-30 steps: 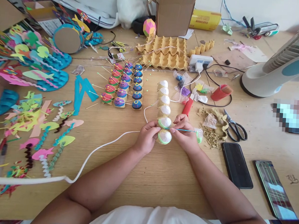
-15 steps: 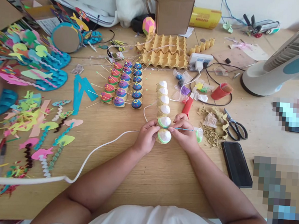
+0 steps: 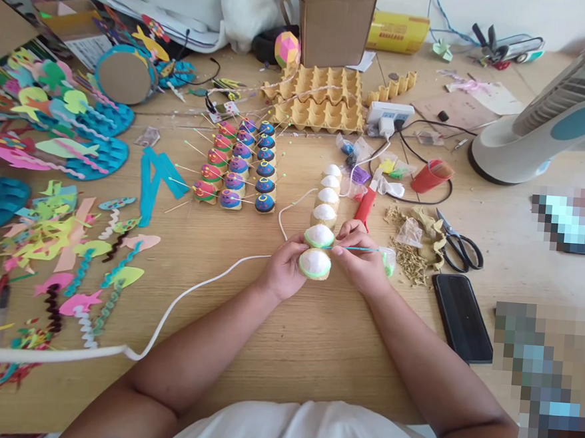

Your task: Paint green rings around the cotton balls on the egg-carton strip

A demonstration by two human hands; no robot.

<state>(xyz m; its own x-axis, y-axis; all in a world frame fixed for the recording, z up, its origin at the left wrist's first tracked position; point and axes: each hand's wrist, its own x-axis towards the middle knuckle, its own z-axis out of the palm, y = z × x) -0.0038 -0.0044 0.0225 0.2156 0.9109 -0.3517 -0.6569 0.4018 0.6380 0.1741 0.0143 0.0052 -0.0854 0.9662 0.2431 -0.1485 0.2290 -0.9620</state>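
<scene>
My left hand (image 3: 285, 270) grips the near end of an egg-carton strip (image 3: 325, 214) from its left side. White domes cap the strip's cups, and the two nearest have a light green band around the lower edge. My right hand (image 3: 364, 261) pinches a thin blue stick (image 3: 358, 249), its tip touching the strip between the two nearest domes. A small bag with bright green material (image 3: 387, 260) lies just beyond my right fingers. To the left stand three finished rows of painted egg-carton cups (image 3: 235, 182), red, purple and blue, with thin sticks poking out.
Right of my hands lie a red-handled knife (image 3: 367, 204), scissors (image 3: 463, 252), a phone (image 3: 462, 317) and carton scraps (image 3: 412, 264). A fan (image 3: 544, 130) and power strip (image 3: 393, 112) stand farther back. Paper cutouts (image 3: 71, 230) cover the left; a white cable (image 3: 181, 299) crosses the table.
The strip has turned: its far end has swung right and its near end slightly left, showing more of the green bands. My right hand still holds the blue stick against it.
</scene>
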